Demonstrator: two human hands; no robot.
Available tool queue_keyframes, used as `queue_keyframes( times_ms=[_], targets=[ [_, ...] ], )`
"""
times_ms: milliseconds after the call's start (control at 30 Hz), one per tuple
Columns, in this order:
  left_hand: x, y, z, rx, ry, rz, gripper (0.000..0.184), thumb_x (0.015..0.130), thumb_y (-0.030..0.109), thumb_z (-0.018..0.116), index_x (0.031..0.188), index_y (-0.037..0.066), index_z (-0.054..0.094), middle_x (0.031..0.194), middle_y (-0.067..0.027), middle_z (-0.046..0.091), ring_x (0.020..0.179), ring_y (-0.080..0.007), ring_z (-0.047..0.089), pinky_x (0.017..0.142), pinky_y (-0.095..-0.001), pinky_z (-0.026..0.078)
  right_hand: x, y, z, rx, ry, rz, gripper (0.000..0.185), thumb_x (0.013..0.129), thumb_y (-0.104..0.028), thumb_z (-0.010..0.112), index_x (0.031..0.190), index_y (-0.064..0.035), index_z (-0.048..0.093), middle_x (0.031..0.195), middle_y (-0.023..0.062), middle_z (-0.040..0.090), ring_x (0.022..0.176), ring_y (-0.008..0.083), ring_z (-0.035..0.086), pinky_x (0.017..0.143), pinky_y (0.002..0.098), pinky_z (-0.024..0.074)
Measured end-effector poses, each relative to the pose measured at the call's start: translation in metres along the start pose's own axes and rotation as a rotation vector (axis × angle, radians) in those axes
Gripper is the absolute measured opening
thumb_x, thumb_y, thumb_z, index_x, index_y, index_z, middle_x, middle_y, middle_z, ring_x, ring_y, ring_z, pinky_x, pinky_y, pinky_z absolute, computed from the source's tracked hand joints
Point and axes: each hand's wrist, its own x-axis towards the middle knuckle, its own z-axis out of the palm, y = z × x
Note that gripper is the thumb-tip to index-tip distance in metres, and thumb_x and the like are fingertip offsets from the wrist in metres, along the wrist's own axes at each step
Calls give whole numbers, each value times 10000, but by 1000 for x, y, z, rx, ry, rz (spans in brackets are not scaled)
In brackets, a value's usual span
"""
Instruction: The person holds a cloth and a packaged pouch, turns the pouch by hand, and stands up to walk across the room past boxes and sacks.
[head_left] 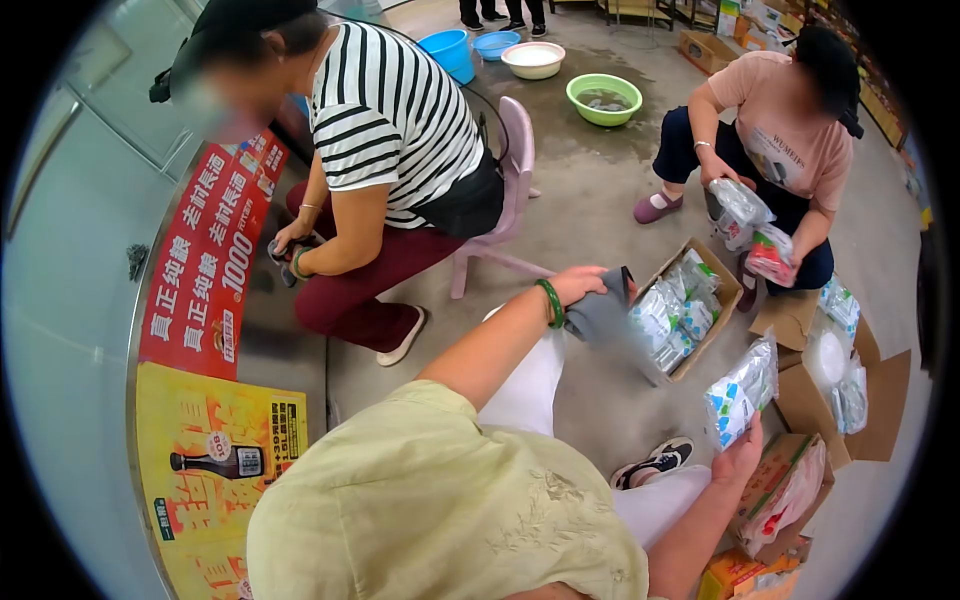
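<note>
My left hand (578,285), below a green bracelet, is closed on a dark grey cloth (600,312), partly blurred, beside an open cardboard box (735,295) of clear packages. Held up in my right hand (738,455) is a clear plastic package (742,392) with blue, green and white print. That package is just below the box's lower right corner. My right thumb shows at the package's lower edge, and its other fingers are mostly hidden.
A co-worker (785,120) at the right holds plastic packages (742,212). Another person (400,130) sits on a pink chair (515,150) at the left. More open cardboard boxes (895,405) stand at the right. Behind are a green basin (604,118) and a blue bucket (450,55).
</note>
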Motion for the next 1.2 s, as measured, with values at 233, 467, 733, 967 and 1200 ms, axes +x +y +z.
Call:
queue_keyframes(
  times_ms=[233,467,733,967,1200],
  targets=[
    [3,-1,-1,-8,7,-17,355,791,22,494,1142,20,542,1019,-96,610,895,-199,618,816,-328,500,-1,0,5,8,-14,-9,426,922,-248,470,1257,13,443,1258,108,511,1129,246,502,981,381,375],
    [1,4,-2,-49,-69,-28,348,778,9,491,1123,6,536,1028,-113,604,905,-213,612,820,-349,505,6,6,2,10,49,3,359,904,-232,502,1180,-3,517,1164,110,580,1047,241,559,931,378,431],
    [-17,24,23,-75,-169,-40,397,778,16,410,1162,-15,505,1067,-153,597,958,-254,614,846,-364,504,5,7,-2,35,41,-54,303,887,-191,532,1124,-3,526,1113,102,586,1017,215,558,913,357,424],
    [-11,15,9,-91,-117,-46,409,795,32,448,1201,-14,478,1102,-148,586,949,-252,614,844,-364,504,2,5,8,14,39,-74,298,886,-184,526,1121,-1,518,1110,99,580,1020,218,556,913,360,422],
    [-6,13,6,-90,-110,-84,384,777,0,453,1155,-2,518,1055,-133,605,930,-255,620,832,-375,513,2,4,6,-14,54,-88,300,882,-170,520,1130,-1,513,1127,105,569,1026,225,550,917,372,419]
  ],
)
